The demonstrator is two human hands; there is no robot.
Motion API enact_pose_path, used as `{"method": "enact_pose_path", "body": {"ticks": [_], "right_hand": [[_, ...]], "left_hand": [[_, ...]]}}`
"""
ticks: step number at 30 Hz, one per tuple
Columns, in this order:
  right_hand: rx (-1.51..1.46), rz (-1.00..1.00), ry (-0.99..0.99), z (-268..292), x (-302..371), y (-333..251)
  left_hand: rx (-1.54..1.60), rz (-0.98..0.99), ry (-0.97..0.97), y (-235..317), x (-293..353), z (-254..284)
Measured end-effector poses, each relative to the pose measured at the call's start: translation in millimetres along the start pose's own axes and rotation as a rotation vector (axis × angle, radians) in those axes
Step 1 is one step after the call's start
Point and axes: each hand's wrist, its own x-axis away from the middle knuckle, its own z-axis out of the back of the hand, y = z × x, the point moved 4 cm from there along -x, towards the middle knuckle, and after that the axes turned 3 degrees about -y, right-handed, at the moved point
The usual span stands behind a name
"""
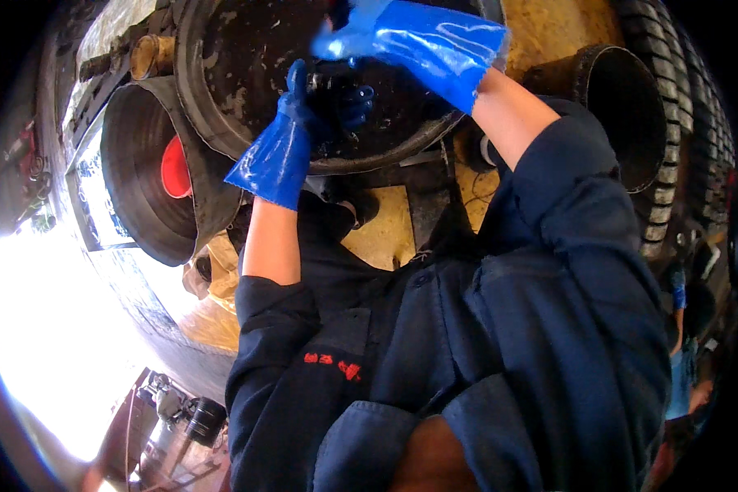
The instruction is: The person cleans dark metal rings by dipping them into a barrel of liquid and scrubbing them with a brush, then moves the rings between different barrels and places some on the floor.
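Both my hands wear long blue rubber gloves and are over a wide, round black basin (198,102) with dark, wet contents. My left hand (299,115) is low in the basin, thumb up and fingers curled around a dark, shiny, wet part (326,82) whose kind I cannot make out. Above and to the right of it, my right hand (410,41) reaches across the basin. Its fingers are smeared by motion, and a dark, partly reddish thing beside them is too blurred to name.
Left of the basin stands a dark bucket-like container (135,176) with a red round thing (175,168) inside. To the right are another dark open container (623,115) and stacked tyres (660,123). Yellowish sheeting (381,225) covers the floor. At the far right, another person's arm (679,316) shows.
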Motion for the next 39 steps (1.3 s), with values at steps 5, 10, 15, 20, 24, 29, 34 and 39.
{"method": "enact_pose_path", "body": {"ticks": [5, 10, 15, 20, 24, 29, 34, 39], "right_hand": [[0.004, -0.133, 0.081, 6, -5, 41], [0.218, -0.251, 0.054, -15, -1, 42], [0.255, -0.090, 0.154, -4, -12, 28], [0.194, 0.407, -0.122, -24, 22, -54], [0.338, 0.575, -0.096, -48, 47, -67], [0.344, 0.494, -0.199, -40, 77, -36], [0.428, 0.474, -0.127, -29, 93, -50], [0.428, 0.206, 0.040, -33, 123, -10]], "left_hand": [[-0.015, 0.011, -0.022, -3, -9, -6], [0.015, -0.040, -0.083, 12, -45, 32], [0.175, -0.100, -0.188, 8, -22, -4], [0.182, -0.237, -0.125, 18, -11, 8], [0.209, -0.350, -0.222, 42, -28, 48], [0.333, -0.330, -0.219, 49, -16, 27], [0.235, -0.451, -0.355, 83, -24, 61], [-0.663, -1.073, -0.358, 69, 65, 43]]}}
